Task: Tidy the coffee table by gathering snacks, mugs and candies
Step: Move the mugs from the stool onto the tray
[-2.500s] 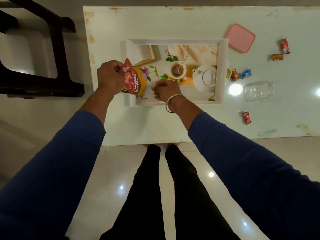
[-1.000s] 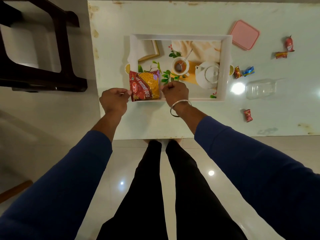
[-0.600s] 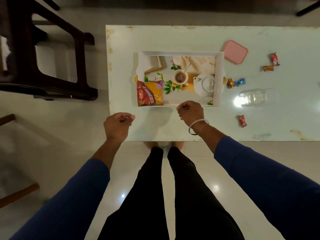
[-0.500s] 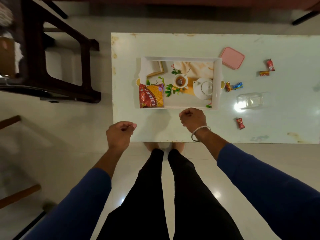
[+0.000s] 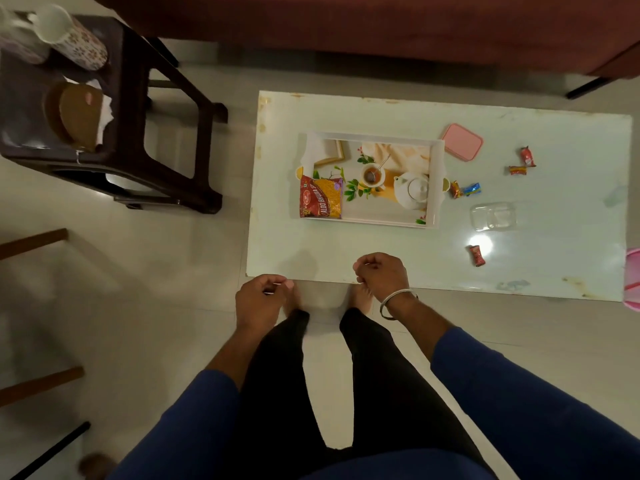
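- Left hand (image 5: pixel 258 299) loosely curled, holding nothing, off the table's near-left corner.
- Right hand (image 5: pixel 382 275) also loosely curled and empty, over the table (image 5: pixel 554 216) at its near edge.
- Both drawn back from the tray (image 5: pixel 438 188), where they were a moment ago; view pulled away too.
- Snack packet (image 5: pixel 322 202) now lying released in the tray's near-left corner: snack step likely done.
- Candies left loose: one (image 5: pixel 477 255) toward the near edge, two (image 5: pixel 465 189) beside the tray's right rim, two (image 5: pixel 523 162) toward the far-right corner.
- Mugs (image 5: pixel 59 32) on the stool, off the table.
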